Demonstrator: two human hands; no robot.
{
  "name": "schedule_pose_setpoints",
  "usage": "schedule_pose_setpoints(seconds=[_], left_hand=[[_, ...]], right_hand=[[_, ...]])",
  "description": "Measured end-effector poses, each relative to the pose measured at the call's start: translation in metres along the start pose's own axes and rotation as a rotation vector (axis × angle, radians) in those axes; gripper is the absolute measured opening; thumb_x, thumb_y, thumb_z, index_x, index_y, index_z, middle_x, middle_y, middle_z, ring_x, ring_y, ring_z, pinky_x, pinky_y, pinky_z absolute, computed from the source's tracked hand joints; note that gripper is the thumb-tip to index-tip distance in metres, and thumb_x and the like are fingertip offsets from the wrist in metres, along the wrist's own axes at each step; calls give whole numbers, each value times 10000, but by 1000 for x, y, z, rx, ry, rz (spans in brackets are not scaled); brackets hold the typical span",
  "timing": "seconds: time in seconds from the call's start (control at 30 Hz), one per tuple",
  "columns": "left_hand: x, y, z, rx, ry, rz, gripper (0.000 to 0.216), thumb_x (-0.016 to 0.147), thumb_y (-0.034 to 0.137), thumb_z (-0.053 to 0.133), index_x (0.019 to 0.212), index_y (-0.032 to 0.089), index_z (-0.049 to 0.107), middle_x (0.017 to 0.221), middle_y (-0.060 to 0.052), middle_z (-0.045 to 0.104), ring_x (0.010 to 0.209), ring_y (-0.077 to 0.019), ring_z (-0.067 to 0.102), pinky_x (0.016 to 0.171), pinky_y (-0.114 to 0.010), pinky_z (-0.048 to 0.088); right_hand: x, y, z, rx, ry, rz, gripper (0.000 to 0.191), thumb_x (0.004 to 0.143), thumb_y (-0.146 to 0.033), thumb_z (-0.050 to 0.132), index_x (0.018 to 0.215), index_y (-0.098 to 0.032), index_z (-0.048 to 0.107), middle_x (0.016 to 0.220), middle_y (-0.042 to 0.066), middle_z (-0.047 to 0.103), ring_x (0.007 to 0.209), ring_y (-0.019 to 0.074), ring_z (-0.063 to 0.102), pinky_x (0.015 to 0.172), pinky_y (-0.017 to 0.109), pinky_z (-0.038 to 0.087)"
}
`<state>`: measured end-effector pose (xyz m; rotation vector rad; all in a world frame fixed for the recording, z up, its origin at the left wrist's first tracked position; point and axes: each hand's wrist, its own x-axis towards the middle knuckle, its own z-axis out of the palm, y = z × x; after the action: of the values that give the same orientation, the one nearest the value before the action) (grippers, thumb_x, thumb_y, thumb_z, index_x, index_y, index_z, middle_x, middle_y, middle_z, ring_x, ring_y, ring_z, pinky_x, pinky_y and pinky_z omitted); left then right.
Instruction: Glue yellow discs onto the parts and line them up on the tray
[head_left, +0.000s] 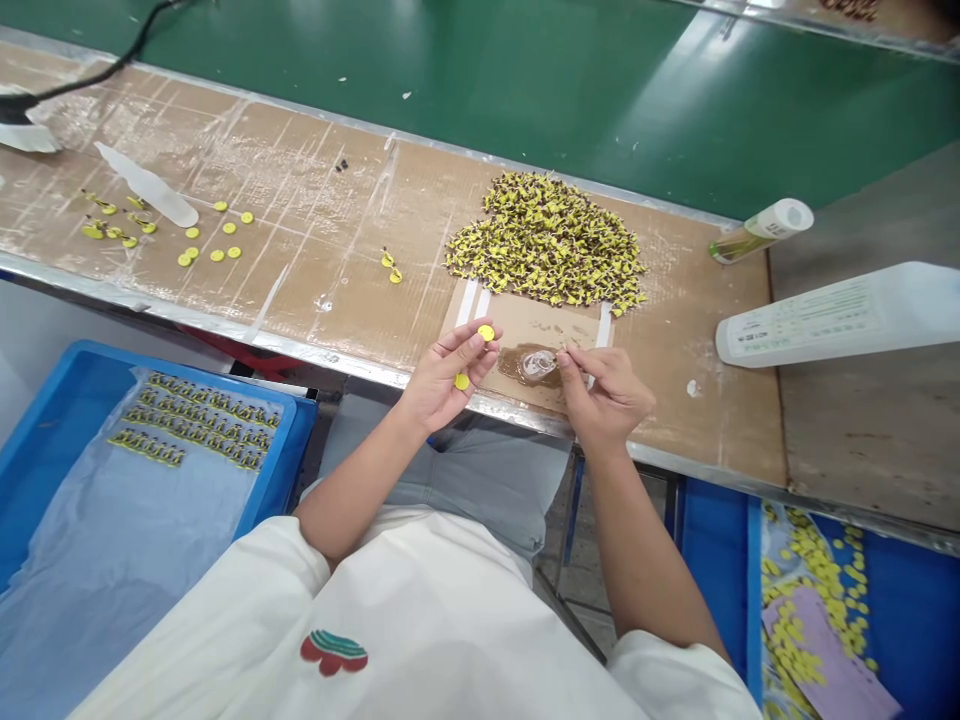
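Observation:
My left hand (442,378) is closed on a small round yellow disc (486,332), pinched between thumb and fingertips. A second yellow disc (461,381) rests against the same hand, lower on the fingers. My right hand (606,390) pinches something tiny between thumb and forefinger, too small to name. Its fingertips are beside a wet, clear puddle (537,364) on a cardboard sheet (517,310) with white tape strips. Just behind both hands lies a large heap of small yellow and dark pieces (551,240).
Two yellow pieces with dark parts (391,268) and several loose discs (229,228) lie leftward, near a white plastic strip (146,185). Bottles (832,315) are at right. A blue tray (289,440) holds rows of pieces; a blue bin (754,600) holds yellow discs.

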<state>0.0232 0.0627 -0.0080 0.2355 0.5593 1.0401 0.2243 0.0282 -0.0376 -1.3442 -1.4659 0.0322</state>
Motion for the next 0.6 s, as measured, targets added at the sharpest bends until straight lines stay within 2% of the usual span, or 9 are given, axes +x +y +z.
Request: schedule_pose_setpoints(seconds=[0.17,0.33,0.4,0.6], left_hand=[[-2,-1,1,41,11,-2,192,789,132,692,980,137,716,953,-44,731,778,-54,685,777,-130,525],[-9,-5,7,70,14,-25,209,771,164,720,980,148,722,962,-40,732,795,-71,690,769,-154,535],[-14,-8,10,96,18,-57,212,766,185,731,976,152,725,974,-43,734,824,-90,696,778,-173,537],[-26,-16,22,152,-9,-129,238,767,258,741,988,170,731,1033,-54,736,920,-145,707,798,-203,536]], right_hand=[[1,-3,1,92,22,68,135,764,-253,751,899,-250,747,810,16,732,724,166,663,741,368,558],[7,-25,1,328,222,400,208,724,-329,790,872,-194,733,797,29,736,742,189,708,754,380,593],[11,-40,1,389,266,482,219,711,-330,803,854,-183,727,793,32,740,744,197,720,749,371,606],[15,-79,4,464,203,503,178,700,-273,816,837,-192,737,802,26,752,704,179,723,696,313,622]])
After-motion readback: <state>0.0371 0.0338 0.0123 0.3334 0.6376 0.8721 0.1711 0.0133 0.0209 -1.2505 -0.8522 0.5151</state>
